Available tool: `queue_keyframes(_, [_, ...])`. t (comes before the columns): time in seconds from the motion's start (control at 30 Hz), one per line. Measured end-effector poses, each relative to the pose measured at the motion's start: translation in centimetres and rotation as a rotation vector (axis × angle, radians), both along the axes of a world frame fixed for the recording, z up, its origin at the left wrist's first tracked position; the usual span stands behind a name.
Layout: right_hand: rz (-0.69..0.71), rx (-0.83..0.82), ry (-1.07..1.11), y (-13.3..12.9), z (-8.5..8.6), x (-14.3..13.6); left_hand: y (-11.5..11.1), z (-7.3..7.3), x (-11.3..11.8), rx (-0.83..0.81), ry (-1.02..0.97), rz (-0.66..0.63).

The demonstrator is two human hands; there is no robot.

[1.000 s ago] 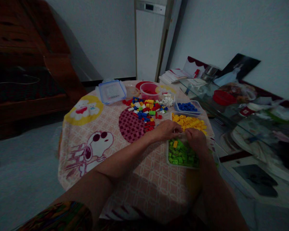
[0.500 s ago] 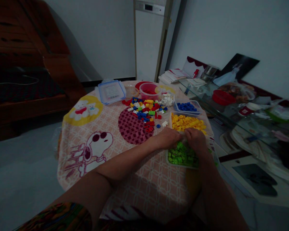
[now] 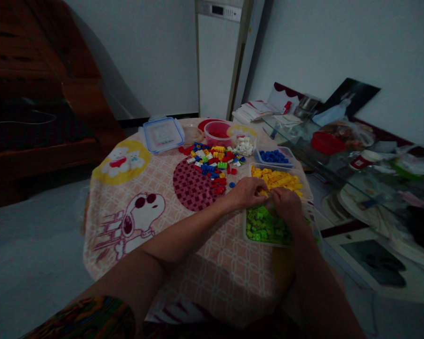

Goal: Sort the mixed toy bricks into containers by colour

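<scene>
My left hand (image 3: 248, 192) is curled at the near edge of the yellow bricks (image 3: 277, 178), fingertips drawn together, a yellow piece (image 3: 264, 193) showing by them; gripped or just touched, I can't tell. Close beside it, my right hand (image 3: 287, 205) is bunched above the far end of the green bricks (image 3: 263, 226), its grasp hidden from me. Hard, blocky plastic, all of it. The green bricks' clear box (image 3: 268, 244) sits flat on the soft, patterned cloth-covered desk (image 3: 212, 282), long axis left to right; the yellow heap stretches likewise, just beyond.
</scene>
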State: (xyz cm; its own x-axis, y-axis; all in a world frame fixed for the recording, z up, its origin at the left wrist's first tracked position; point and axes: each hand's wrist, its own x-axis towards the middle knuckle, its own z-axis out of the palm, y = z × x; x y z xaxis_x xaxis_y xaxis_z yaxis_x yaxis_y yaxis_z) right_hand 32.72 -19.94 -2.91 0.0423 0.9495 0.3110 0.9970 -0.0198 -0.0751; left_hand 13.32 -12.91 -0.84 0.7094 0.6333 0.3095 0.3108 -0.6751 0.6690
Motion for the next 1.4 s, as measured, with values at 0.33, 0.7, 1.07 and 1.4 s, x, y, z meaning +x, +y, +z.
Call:
queue_keyframes(0.33, [0.007, -0.007, 0.005, 0.0, -0.2, 0.1, 2.0, -3.4, 1.4, -0.278, -0.525, 0.078])
queue_keyframes(0.7, [0.009, -0.012, 0.018, 0.0, -0.2, 0.2, 5.7, 0.4, -5.1, 0.105, 0.299, 0.452])
queue_keyframes(1.07, [-0.002, -0.025, -0.024, -0.1, 0.2, 0.1, 6.7, -0.1, -6.3, 0.046, 0.582, 0.451])
queue_keyframes(1.4, [0.006, -0.009, -0.024, -0.2, 0.2, -0.1, 7.2, -0.5, -6.5, 0.08, 0.491, 0.432])
